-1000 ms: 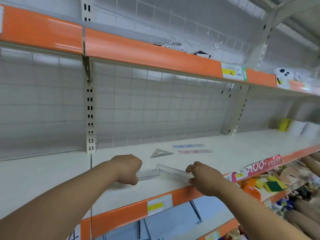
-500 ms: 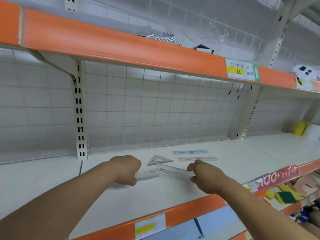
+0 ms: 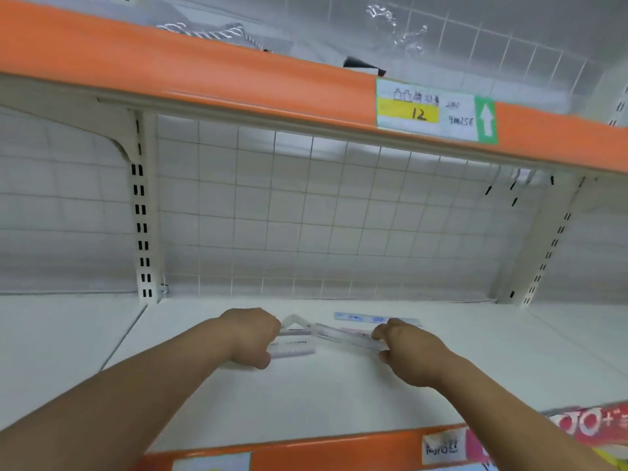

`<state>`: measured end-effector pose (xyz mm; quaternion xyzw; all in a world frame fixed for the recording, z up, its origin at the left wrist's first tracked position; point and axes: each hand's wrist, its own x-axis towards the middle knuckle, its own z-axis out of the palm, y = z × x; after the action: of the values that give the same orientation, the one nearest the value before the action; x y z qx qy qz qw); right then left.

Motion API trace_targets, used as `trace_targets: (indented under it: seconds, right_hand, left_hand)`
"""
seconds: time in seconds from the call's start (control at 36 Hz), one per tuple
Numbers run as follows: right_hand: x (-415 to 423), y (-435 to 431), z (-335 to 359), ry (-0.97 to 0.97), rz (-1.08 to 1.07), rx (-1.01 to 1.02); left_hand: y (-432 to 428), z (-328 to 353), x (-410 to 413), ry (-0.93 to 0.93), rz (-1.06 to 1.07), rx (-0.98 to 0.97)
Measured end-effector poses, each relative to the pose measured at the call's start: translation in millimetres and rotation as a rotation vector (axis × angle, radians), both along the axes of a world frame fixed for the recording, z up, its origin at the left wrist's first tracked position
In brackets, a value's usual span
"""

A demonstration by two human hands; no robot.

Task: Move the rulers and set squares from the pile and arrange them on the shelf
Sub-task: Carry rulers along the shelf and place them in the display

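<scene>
Head view, lower centre: left hand (image 3: pixel 251 336) curled round end of clear ruler (image 3: pixel 294 350) on white shelf (image 3: pixel 306 402); set square (image 3: pixel 293 321) just behind; blue ruler (image 3: pixel 356 317) and pink ruler (image 3: pixel 355 331) lie flat; right hand (image 3: pixel 411 355) pinches second clear ruler (image 3: pixel 343 338).

Upper shelf edge (image 3: pixel 204 73): white price label (image 3: pixel 426 110), handwritten "12" on a yellow band, white up-arrow on a green strip; smaller writing illegible. Lower shelf edge (image 3: pixel 323 453): red banner (image 3: pixel 591 424) with white "00+"; white label (image 3: pixel 441 448), scrawl unreadable. Rulers (image 3: pixel 295 350): print too blurred to read.
</scene>
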<state>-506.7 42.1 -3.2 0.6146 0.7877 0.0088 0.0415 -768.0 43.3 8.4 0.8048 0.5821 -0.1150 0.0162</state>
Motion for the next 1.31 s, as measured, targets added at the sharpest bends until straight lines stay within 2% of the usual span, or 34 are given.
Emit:
trace_targets:
  seconds: [0.36, 0.58, 0.81, 1.0, 1.31]
  right_hand:
    - [113.3, 35.4, -4.1, -0.009, 0.179, -0.026]
    - [170.5, 45.3, -19.6, -0.023, 0.265, -0.117]
    - [203.2, 52.3, -23.1, 0.075, 0.289, -0.186]
    - [210.1, 52.8, -25.0, 0.147, 0.282, -0.215]
    - [218.5, 52.1, -27.1, 0.153, 0.273, -0.183]
  left_hand:
    - [-12.7, 2.9, 121.2, -0.009, 0.169, -0.02]
    - [-19.0, -17.4, 172.5, 0.001, 0.218, -0.05]
    - [-22.3, -17.1, 184.3, 0.033, 0.219, -0.067]
    - [-11.9, -16.5, 184.6, -0.014, 0.189, -0.067]
    - [-11.2, -23.4, 184.2, -0.04, 0.132, -0.053]
